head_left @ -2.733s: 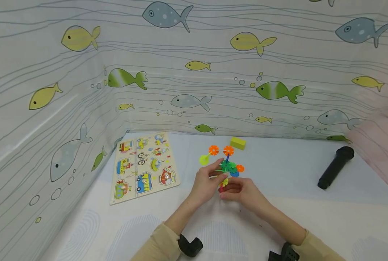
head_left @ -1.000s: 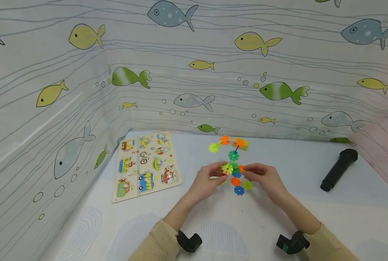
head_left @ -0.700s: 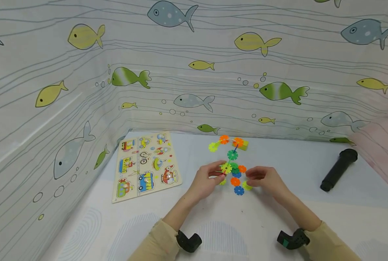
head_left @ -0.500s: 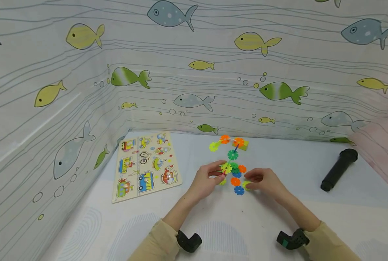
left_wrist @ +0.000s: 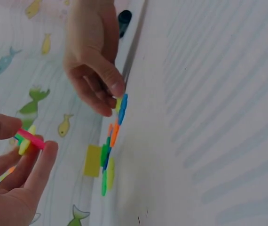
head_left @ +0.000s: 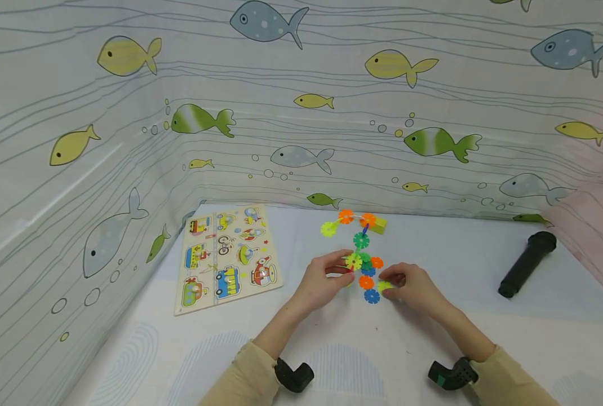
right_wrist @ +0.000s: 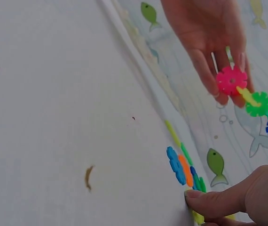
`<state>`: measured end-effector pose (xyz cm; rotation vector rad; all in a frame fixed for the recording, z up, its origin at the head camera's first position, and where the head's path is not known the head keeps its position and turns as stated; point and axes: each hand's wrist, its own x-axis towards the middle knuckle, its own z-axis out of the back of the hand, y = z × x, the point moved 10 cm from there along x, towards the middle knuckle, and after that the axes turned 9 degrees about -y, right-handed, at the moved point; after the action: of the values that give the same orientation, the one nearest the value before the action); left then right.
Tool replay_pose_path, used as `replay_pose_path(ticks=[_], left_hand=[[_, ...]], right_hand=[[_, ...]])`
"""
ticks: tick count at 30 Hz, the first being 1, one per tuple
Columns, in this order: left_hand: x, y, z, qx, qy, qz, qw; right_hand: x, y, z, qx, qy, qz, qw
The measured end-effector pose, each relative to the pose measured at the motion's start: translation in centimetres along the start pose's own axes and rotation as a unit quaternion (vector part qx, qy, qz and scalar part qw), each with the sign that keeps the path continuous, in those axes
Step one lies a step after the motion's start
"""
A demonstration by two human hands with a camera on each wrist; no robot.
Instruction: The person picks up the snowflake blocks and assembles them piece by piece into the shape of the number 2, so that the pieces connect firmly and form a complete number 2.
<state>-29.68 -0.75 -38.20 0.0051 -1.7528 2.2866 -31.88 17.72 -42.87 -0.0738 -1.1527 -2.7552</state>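
My left hand holds up a chain of notched flower-shaped plastic discs by its near end. A pink disc sits at that end, joined to a yellow disc; green, blue, orange and yellow ones follow. With thumb and fingers, my right hand pinches a loose yellow-green disc on the table. Beside it lie a blue disc, an orange disc and several others, partly overlapped by the chain in the head view.
A wooden picture puzzle board lies at the left. Behind the chain is a yellow block. At the right lies a black flashlight-like cylinder. Fish-patterned sheeting rises behind and at the left.
Both hands were together at the chain's near end. The right hand let go, moved right to an orange disc, then came nearer and took hold of the yellow-green disc.
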Motion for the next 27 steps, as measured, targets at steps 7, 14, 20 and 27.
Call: replay_pose_path(ticks=[7, 14, 20, 27], left_hand=[[0.0, 0.0, 0.2, 0.006, -0.008, -0.006, 0.9999], [0.1, 0.1, 0.3, 0.0, -0.012, -0.012, 0.9999], [0.1, 0.0, 0.2, 0.0, -0.009, -0.023, 0.9997], [0.1, -0.1, 0.0, -0.005, -0.005, -0.019, 0.9998]], right_hand=[[0.0, 0.1, -0.2, -0.004, 0.001, 0.0, 1.0], [0.1, 0.4, -0.2, 0.007, 0.0, 0.005, 1.0], [-0.1, 0.7, -0.2, 0.044, 0.0, -0.024, 0.999], [-1.2, 2.4, -1.8, 0.15, 0.066, -0.062, 0.984]])
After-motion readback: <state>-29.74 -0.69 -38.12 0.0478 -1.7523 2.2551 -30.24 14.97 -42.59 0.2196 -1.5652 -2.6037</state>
